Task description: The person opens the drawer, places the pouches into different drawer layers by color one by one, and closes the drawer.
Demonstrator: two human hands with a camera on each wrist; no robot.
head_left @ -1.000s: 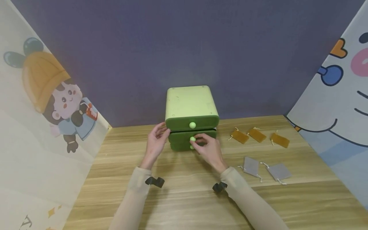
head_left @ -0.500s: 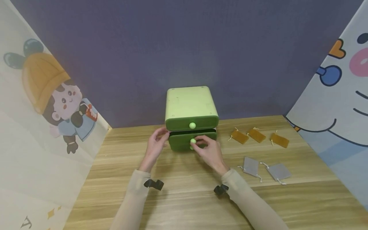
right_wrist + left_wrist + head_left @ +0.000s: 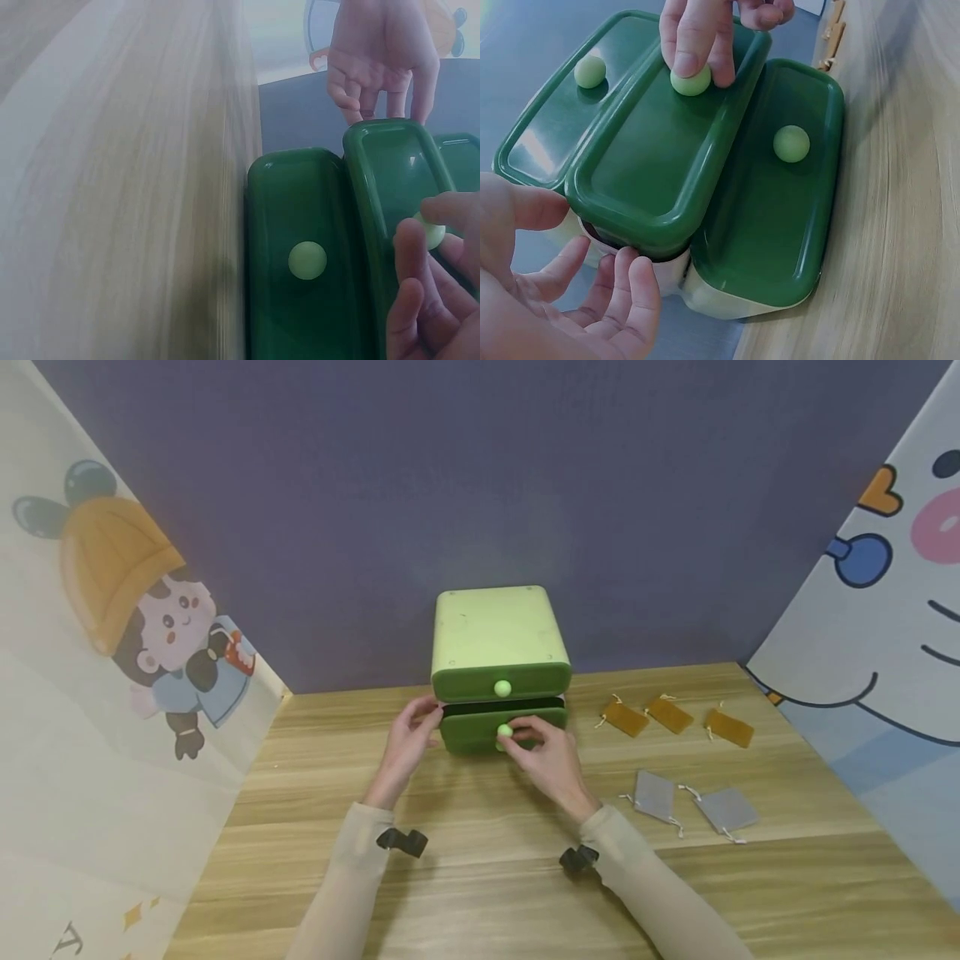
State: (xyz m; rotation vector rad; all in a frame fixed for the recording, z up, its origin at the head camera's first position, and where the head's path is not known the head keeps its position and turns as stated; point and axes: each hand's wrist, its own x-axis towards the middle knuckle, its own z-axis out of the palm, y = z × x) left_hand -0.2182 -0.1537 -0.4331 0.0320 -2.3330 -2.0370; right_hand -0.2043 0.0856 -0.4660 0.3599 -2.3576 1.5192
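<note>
A small chest of drawers (image 3: 495,627), pale green with dark green fronts and round knobs, stands against the back wall. Its middle drawer (image 3: 649,161) is partly pulled out, with a dark gap above its front. Thumb and fingers of my right hand (image 3: 551,764) pinch that drawer's light green knob (image 3: 690,84). My left hand (image 3: 405,747) is at the left end of the same drawer, its fingers loosely bent and fingertips right at the edge. Top drawer (image 3: 465,682) and bottom drawer (image 3: 772,217) are closed. The drawer's inside is mostly hidden.
On the wooden table (image 3: 315,777), right of the chest, lie three orange drawstring pouches (image 3: 670,714). Nearer to me are two grey drawstring pouches (image 3: 727,810). A dark blue wall (image 3: 337,527) rises behind, and printed panels flank the table.
The middle drawer has slid out towards me, widening the gap above its front. My right hand has come slightly nearer with the knob, while the left hand stays at the drawer's left side.
</note>
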